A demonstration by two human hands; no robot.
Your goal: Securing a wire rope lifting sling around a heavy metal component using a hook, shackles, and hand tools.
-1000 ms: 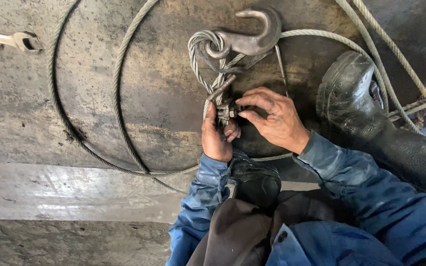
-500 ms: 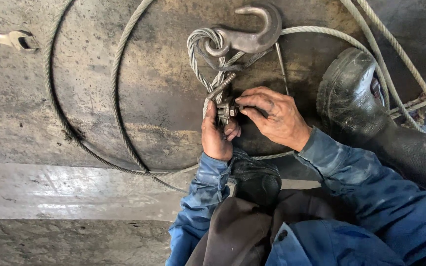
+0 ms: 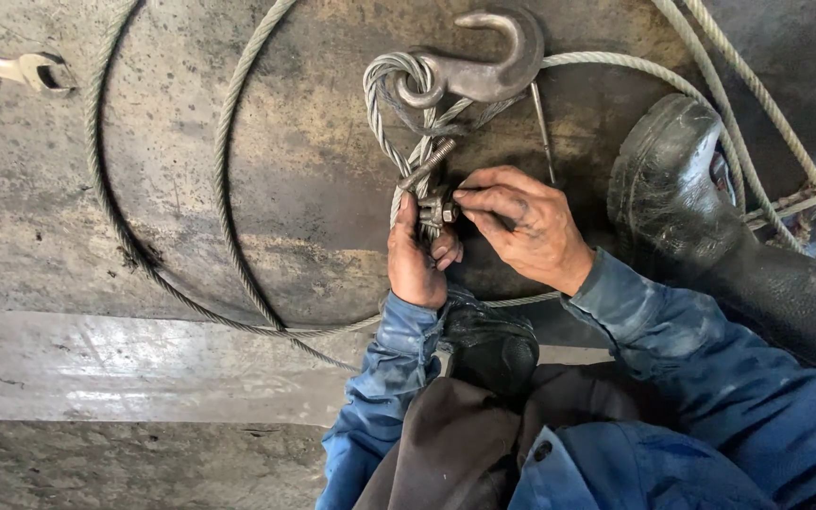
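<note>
Stained concrete floor [image 3: 191, 189] carries a looping wire rope [image 3: 224, 189] and a steel hook [image 3: 484, 66]. Just below the hook, the left hand [image 3: 416, 260] grips the doubled rope, while the right hand [image 3: 526, 227] pinches a small metal rope clamp [image 3: 436, 210] with its fingertips

The left hand [image 3: 416, 257] covers the lower part of the cable clamp [image 3: 436, 210], and the right hand's [image 3: 526, 227] fingertips hide its right side, so the nuts cannot be made out. The wire rope [image 3: 224, 179] runs off the top edge in several places. The spanner [image 3: 11, 68] is cut by the left edge, only its ring end showing. The black rubber boot [image 3: 682, 189] runs out at the right edge. The tangle of rope at the far right is too small to sort out.
</note>
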